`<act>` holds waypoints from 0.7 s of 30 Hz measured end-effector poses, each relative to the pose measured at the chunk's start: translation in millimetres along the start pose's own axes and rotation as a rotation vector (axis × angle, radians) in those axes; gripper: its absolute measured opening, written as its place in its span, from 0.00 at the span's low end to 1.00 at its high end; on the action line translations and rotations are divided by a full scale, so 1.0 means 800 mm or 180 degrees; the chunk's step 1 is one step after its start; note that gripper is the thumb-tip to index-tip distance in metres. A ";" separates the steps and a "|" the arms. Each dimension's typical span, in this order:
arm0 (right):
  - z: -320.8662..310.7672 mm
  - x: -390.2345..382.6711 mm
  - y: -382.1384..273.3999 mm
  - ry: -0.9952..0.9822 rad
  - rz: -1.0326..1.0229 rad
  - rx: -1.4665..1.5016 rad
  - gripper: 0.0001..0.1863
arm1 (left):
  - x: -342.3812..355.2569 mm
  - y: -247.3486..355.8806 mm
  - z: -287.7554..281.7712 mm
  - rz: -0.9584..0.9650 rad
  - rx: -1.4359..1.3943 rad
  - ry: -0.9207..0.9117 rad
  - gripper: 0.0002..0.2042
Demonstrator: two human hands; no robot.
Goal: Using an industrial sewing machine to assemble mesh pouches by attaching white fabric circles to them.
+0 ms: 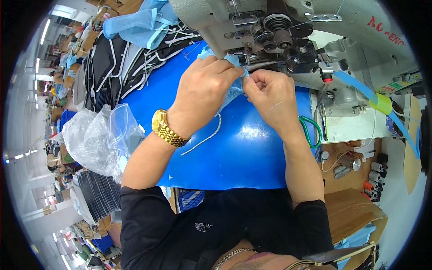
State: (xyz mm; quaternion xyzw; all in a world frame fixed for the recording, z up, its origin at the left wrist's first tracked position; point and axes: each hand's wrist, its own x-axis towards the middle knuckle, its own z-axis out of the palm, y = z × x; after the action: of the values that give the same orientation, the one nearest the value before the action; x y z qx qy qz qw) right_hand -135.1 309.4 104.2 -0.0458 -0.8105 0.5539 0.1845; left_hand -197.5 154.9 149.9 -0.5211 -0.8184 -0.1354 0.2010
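Just below the head of an industrial sewing machine (281, 42), my two hands meet over a piece of light blue mesh fabric (231, 95). My left hand (204, 90) is closed on the fabric, its fingers close to the needle area. My right hand (271, 96) pinches the fabric's edge beside the left fingertips. The fingertips partly hide the gripped edge. From under the left hand a pale speckled cord (208, 142) curves toward me over the blue work surface (234, 168). A loose white thread (274, 106) lies across the back of my right hand.
Green-handled scissors (310, 132) lie right of my right wrist. Blue binding tape (357, 85) passes through a yellow-green ring (381, 104) at the machine's right. Black pieces with white edging (108, 63), more blue mesh (135, 29) and clear plastic bags (96, 139) sit at left.
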 end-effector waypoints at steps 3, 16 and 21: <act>-0.002 0.001 -0.004 0.0093 0.0029 -0.0176 0.11 | 0.004 0.004 -0.003 -0.0092 -0.0022 -0.0090 0.10; -0.015 0.002 -0.005 -0.0168 -0.0043 -0.0544 0.12 | 0.014 0.006 -0.022 0.0165 0.0257 -0.0479 0.10; 0.001 0.002 -0.014 0.0000 -0.0124 -0.1416 0.13 | 0.014 0.004 -0.018 0.0220 0.0302 -0.0523 0.09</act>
State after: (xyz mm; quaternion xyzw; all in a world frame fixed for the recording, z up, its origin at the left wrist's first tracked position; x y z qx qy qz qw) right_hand -135.3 305.2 114.7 -0.0697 -0.9135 0.3579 0.1805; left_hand -195.9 159.3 167.9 -0.5482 -0.8192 -0.0463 0.1622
